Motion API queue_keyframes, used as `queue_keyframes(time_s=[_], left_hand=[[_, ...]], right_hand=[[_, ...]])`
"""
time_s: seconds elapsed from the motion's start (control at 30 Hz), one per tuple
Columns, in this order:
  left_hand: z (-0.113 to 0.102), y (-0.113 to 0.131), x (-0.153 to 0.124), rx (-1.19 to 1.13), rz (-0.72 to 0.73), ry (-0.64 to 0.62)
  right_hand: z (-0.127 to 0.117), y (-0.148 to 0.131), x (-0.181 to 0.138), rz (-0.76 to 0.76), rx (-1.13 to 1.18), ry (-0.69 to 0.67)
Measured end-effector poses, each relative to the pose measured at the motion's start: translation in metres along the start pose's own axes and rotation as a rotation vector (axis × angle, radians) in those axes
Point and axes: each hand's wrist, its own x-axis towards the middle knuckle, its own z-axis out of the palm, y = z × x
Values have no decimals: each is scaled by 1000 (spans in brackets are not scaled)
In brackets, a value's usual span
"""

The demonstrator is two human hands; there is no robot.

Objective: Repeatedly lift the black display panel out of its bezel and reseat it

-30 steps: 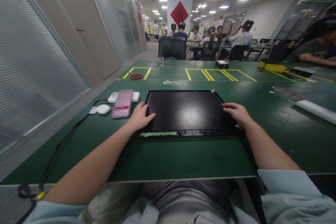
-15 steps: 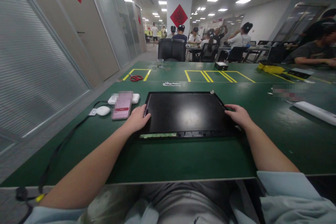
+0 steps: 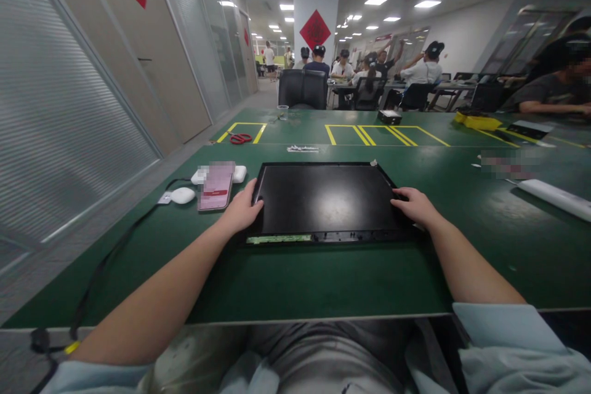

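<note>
A black flat screen panel (image 3: 325,200) lies on the green table (image 3: 295,277) in front of me, with a thin green circuit strip along its near edge. My left hand (image 3: 242,212) grips the panel's left edge, thumb on top. My right hand (image 3: 413,204) holds the right edge, fingers curled over the frame. Both forearms reach across the table from the near side.
Left of the panel lie a pink phone (image 3: 215,186), a white case (image 3: 239,173), and a white puck (image 3: 182,195) with a black cable. Red scissors (image 3: 240,137), a cup and a small black box sit farther back. A white roll (image 3: 556,196) lies right. People sit at far tables.
My left hand slid from the panel's top surface to its left edge. My right hand shifted slightly along the right edge. The panel stays flat on the table.
</note>
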Motion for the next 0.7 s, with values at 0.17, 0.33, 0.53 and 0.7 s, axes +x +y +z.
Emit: queue_keyframes(time_s=[0.17,0.33,0.53,0.7], left_hand=[[0,5,-2,-481,-135,-13],[-7,23,-3,-789,-174,64],[-14,35,-8,-917,-286,109],[-13,36,-7,-960,-366,139]], right_hand=[[0,1,0,10,4,10],[1,-1,-1,37,9,31],[0,-3,-3,47,19,42],[1,0,-1,27,1,42]])
